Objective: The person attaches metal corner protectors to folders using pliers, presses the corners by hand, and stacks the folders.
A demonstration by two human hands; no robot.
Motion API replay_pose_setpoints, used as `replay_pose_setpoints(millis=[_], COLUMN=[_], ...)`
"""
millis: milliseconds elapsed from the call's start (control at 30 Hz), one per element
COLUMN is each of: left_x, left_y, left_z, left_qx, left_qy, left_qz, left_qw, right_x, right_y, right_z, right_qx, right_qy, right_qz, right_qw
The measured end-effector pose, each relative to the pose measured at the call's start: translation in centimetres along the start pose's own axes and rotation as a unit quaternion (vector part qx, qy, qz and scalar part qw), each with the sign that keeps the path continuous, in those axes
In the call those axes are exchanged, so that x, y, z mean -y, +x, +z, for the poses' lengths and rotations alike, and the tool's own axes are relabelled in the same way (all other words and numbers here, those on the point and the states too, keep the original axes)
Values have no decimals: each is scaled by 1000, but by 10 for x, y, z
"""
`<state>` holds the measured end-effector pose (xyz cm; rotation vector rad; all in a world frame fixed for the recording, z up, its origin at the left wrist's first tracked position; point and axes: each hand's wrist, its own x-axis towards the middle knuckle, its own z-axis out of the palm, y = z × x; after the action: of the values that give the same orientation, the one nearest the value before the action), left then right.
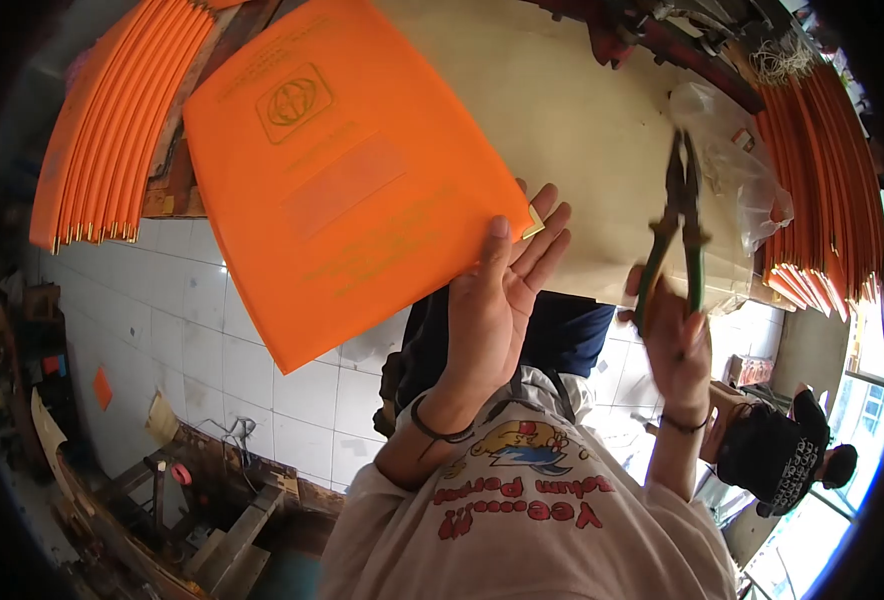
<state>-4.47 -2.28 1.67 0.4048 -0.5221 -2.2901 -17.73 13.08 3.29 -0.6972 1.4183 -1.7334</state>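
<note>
Floor (277, 330): white tiles spread out to the left, a loose orange piece (103, 388) lying on them.
Other person (777, 445): at the right, in dark clothes, beside the bright windows (870, 410).
Surface (572, 130): pale brown, stretching away in front of me, with a dark metal tool (617, 35) at its far edge and a clear plastic bag (752, 195) on its right.
Orange folder (332, 190): in front of me on the left, tilted, printed side up, its near left part out over the tiles; I can't tell whether the far part rests on anything.
Left hand (497, 285): thumb on the folder's front near its right corner, fingers spread loosely behind, so I have it by that edge.
Right hand (680, 345): curled round the green-handled pliers (682, 212), a bit blurred; they point away from me, handles apart, well apart from the folder.
Gold corner (534, 224): in place beside my left fingers; whether it is pressed tight I can't tell.
Near left corner: no gold shows there yet.
Left pile (122, 120): orange folders with gold at their near ends, looking finished there.
Right pile (817, 170): more orange folders, some gold glints among them.
</note>
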Motion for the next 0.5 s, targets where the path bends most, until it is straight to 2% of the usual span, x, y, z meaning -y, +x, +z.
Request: replay_pose_setpoints(millis=[67, 133, 200, 300, 333, 400, 500], left_x=[-2, 0, 1, 1, 1, 1, 3], left_y=[3, 4, 4, 2, 2, 3, 2], left_z=[2, 1, 0, -2, -2, -4, -8], left_qx=[-6, -7, -8, -13, -17, -15, -4], left_qy=[17, 35, 46, 60, 71, 81, 85], left_qz=[-11, -5, -5, -15, -18, -20, -17], left_qw=[1000, 999, 999, 998, 997, 996, 996], right_x=[-3, -7, -13, -3, -2, -2, 2], right_y=[-22, -33, -38, -47, -46, -46, -47], right_z=[-2, 15, 14, 31, 36, 41, 37], right_qx=[62, 4, 38, 32, 50, 82, 113], right_qy=[96, 56, -68, -117, -141, -91, -155], right_qz=[111, 119, 116, 233, 221, 217, 273], right_qw=[987, 991, 990, 965, 964, 969, 943])
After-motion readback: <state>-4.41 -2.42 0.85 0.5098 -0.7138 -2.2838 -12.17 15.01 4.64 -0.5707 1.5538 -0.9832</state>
